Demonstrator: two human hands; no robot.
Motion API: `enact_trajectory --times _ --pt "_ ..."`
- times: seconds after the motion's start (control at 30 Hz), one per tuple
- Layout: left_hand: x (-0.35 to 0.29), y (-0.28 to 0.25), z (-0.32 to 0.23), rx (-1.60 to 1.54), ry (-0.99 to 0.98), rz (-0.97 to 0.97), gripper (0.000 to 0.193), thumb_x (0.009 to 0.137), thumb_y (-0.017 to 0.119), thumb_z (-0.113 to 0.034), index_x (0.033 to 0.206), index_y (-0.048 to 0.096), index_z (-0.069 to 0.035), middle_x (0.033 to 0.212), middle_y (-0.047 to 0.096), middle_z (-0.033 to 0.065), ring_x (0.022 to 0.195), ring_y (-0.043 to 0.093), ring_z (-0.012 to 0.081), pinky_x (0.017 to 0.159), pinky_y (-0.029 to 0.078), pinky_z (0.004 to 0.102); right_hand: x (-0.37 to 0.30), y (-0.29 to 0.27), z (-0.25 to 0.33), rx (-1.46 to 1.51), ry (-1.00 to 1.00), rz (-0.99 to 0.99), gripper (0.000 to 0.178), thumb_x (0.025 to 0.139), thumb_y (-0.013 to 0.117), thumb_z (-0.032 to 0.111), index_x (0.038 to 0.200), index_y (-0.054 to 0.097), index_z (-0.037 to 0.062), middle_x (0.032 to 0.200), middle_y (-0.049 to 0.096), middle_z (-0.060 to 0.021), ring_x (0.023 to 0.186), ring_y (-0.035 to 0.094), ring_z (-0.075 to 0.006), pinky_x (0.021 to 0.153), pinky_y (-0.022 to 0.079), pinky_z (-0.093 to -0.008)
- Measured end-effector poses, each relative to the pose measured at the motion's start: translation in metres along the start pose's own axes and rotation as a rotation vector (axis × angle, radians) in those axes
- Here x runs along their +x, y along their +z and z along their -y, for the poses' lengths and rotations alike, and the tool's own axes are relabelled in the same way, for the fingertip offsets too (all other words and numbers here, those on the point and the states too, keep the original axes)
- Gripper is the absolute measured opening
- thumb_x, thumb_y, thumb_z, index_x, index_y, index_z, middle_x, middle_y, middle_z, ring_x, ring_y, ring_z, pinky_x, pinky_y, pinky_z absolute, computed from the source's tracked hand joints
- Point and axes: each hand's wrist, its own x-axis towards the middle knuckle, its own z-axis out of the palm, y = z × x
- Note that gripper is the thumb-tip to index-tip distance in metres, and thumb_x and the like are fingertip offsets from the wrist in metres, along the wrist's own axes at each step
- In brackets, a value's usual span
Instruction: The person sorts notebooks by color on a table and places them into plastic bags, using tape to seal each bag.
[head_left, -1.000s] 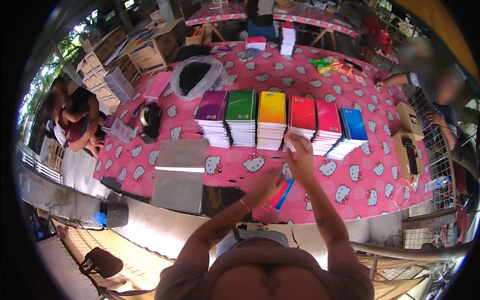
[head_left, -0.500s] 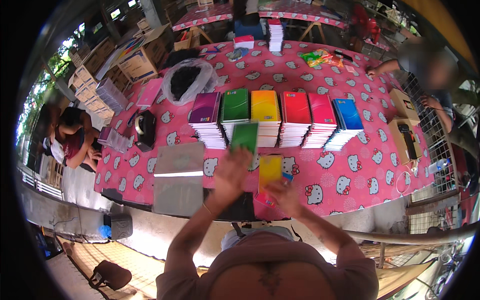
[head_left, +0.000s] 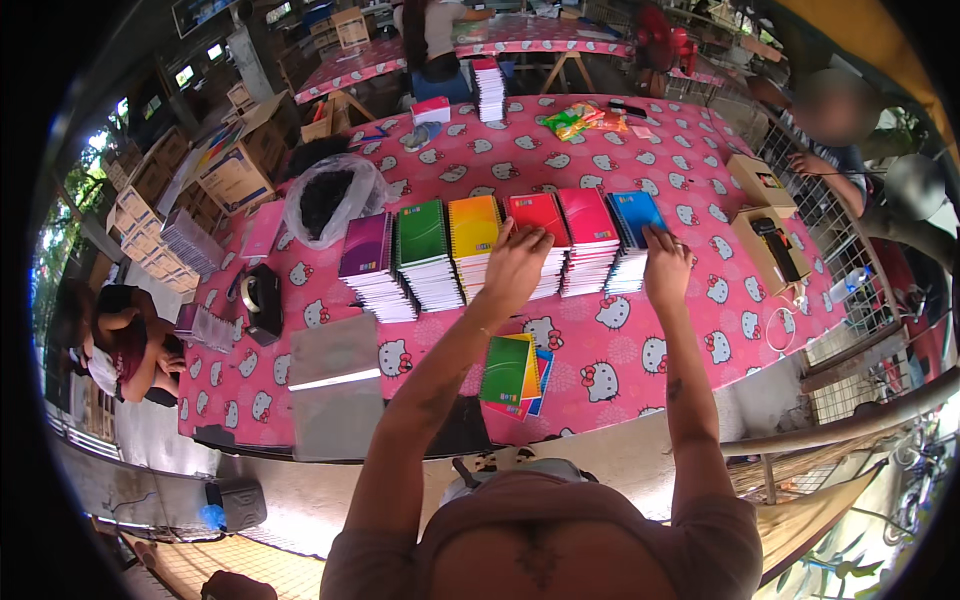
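The step in hand looks like a two-handed pick; the left hand [head_left: 515,268] has its fingers spread over the near edge of the red stack [head_left: 545,212], beyond the fanned notebooks [head_left: 505,370], while the right hand [head_left: 668,270] curls over the blue stack [head_left: 634,212], beyond and to their right; whether either grip pinches anything cannot be told. The next move likely calls for parting only the topmost one from each.

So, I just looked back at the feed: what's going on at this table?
The left hand is at the red notebook stack, and the right hand is at the blue notebook stack, with the pink stack between them. Whether either has gripped a notebook isn't clear. Nearer the person, a small fanned pile lies with green on top.
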Motion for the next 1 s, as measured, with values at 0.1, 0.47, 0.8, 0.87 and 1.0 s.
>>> enact_trajectory --times 0.1,0.47,0.8,0.87,1.0 --pt "0.018 -0.073 -0.018 -0.234 -0.167 -0.107 0.029 0.087 0.064 -0.004 0.117 0.067 -0.004 0.090 0.070 0.0161 0.085 0.070 0.0288 0.078 0.057 0.0392 -0.025 -0.047 0.004 0.234 -0.129 -0.203 0.017 0.081 0.067 0.006 0.097 0.067 0.0102 0.103 0.066 -0.0080 0.090 0.060 -0.0288 0.084 0.039 -0.0468" --pt "-0.130 -0.042 -0.065 -0.342 -0.659 0.505 0.046 0.093 0.061 -0.049 0.098 0.063 -0.004 0.072 0.068 0.0172 0.069 0.068 0.0380 0.062 0.053 0.0491 -0.210 0.034 0.131 1.511 0.449 0.262 0.015 0.093 0.062 0.011 0.106 0.065 0.0063 0.097 0.063 -0.0106 0.092 0.062 -0.0236 0.082 0.048 -0.0326" --pt "-0.078 -0.106 0.079 0.228 -0.348 -0.051 0.045 0.085 0.072 -0.018 0.128 0.062 -0.009 0.121 0.067 0.0136 0.117 0.062 0.0303 0.105 0.041 0.0513 0.001 -0.009 0.227 0.551 -0.427 -0.191 0.035 0.083 0.070 0.009 0.118 0.066 0.0104 0.114 0.065 -0.0080 0.108 0.059 -0.0289 0.098 0.041 -0.0452" --pt "-0.094 -0.093 0.094 0.152 -0.335 0.047 0.041 0.085 0.071 -0.016 0.125 0.064 -0.011 0.125 0.066 0.0111 0.119 0.061 0.0283 0.111 0.035 0.0547 0.005 0.014 0.220 0.520 -0.452 -0.069 0.035 0.083 0.070 0.010 0.118 0.066 0.0109 0.114 0.065 -0.0049 0.107 0.060 -0.0271 0.096 0.041 -0.0436" --pt "-0.092 -0.103 0.109 -0.027 -0.369 0.092 0.035 0.086 0.069 -0.015 0.121 0.067 -0.012 0.124 0.067 0.0072 0.116 0.062 0.0254 0.112 0.034 0.0565 0.010 -0.001 0.208 0.678 -0.468 -0.116 0.030 0.084 0.070 0.010 0.114 0.069 0.0108 0.110 0.067 -0.0009 0.104 0.061 -0.0245 0.093 0.042 -0.0403"
